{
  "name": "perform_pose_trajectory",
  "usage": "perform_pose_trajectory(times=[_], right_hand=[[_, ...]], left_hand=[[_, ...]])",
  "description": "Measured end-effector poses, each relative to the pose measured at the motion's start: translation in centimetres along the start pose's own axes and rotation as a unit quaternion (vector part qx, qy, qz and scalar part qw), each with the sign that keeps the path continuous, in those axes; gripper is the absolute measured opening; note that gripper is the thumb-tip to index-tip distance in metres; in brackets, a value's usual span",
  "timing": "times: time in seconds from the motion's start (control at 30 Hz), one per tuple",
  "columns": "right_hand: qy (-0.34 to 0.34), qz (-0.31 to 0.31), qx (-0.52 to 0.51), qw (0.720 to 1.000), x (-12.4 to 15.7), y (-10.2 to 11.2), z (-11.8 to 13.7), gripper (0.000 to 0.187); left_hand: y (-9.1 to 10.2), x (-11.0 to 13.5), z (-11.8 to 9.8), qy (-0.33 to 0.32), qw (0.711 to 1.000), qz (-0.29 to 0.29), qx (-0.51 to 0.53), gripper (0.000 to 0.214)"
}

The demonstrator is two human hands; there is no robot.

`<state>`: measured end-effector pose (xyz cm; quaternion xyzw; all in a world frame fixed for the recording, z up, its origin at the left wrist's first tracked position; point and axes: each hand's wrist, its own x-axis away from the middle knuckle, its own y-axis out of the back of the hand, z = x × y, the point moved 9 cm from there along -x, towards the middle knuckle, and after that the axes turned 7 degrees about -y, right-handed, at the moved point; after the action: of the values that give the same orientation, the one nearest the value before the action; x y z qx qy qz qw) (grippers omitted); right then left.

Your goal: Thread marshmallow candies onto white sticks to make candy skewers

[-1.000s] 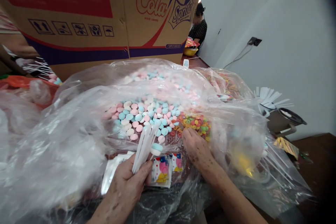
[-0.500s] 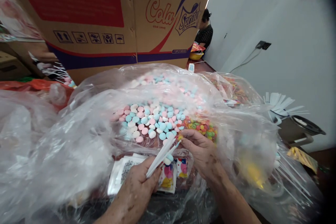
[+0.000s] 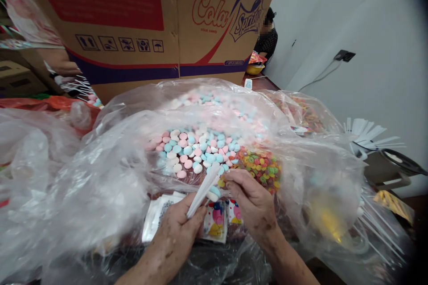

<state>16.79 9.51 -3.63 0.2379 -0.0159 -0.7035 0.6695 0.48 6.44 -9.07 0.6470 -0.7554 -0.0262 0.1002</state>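
My left hand (image 3: 177, 234) is closed around a bundle of white sticks (image 3: 204, 190) that slants up and away. Beside the bundle, a white and pale blue candy (image 3: 214, 194) appears threaded on a stick. At its tip my right hand (image 3: 252, 205) pinches a small yellow ring candy (image 3: 221, 181); whether the stick passes through it I cannot tell. Beyond both hands lie loose pink, white and blue candies (image 3: 199, 148) and, to the right, small colourful ring candies (image 3: 262, 167). Printed packets (image 3: 216, 225) lie under my hands.
Clear plastic bags (image 3: 110, 156) surround the candies. A large cardboard box (image 3: 133, 60) stands behind. White sticks (image 3: 368, 133) rise by a grey container (image 3: 384, 169) at right, and more sticked pieces (image 3: 377, 227) lie nearer. A person (image 3: 267, 38) is in the back.
My right fingers and the yellow ring candy have shifted slightly left and down toward the stick. The bundle stays in my left hand, and the view has shifted a little.
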Motion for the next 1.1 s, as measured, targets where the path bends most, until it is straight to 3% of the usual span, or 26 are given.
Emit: perform_pose_trajectory(times=[0.1,0.17,0.27,0.37,0.53,0.63,0.73,0.93,1.1], right_hand=[[0.064,0.066,0.019,0.996,0.2,-1.2,2.1,0.024],[0.049,0.092,0.012,0.994,-0.3,-1.4,2.1,0.025],[-0.012,0.046,0.025,0.999,-1.9,0.0,0.4,0.025],[0.023,0.055,0.154,0.986,-3.1,-0.3,-0.6,0.020],[0.083,0.152,0.435,0.884,-3.3,-4.2,-3.0,0.019],[0.110,0.169,0.495,0.845,-3.2,-5.3,-3.7,0.017],[0.106,0.149,0.478,0.859,-3.6,-4.6,-4.0,0.021],[0.095,0.079,0.344,0.931,-4.2,-1.9,-3.4,0.025],[0.172,0.084,0.312,0.931,-2.7,-3.0,-1.5,0.024]], left_hand=[[0.5,-0.1,-0.3,-0.007,1.000,-0.020,0.022,0.032],[0.9,-0.1,-0.1,0.001,0.999,-0.033,0.038,0.034],[1.9,0.1,0.1,0.019,0.996,-0.066,0.058,0.034],[3.1,0.5,-0.2,0.031,0.992,-0.103,0.064,0.034],[3.9,0.9,-0.1,0.044,0.989,-0.121,0.079,0.040],[3.9,0.8,0.5,0.044,0.989,-0.113,0.088,0.041],[4.1,0.9,0.7,0.040,0.989,-0.115,0.084,0.039],[4.4,1.3,0.0,0.053,0.983,-0.153,0.083,0.033],[4.0,1.1,0.1,0.049,0.986,-0.134,0.086,0.036]])
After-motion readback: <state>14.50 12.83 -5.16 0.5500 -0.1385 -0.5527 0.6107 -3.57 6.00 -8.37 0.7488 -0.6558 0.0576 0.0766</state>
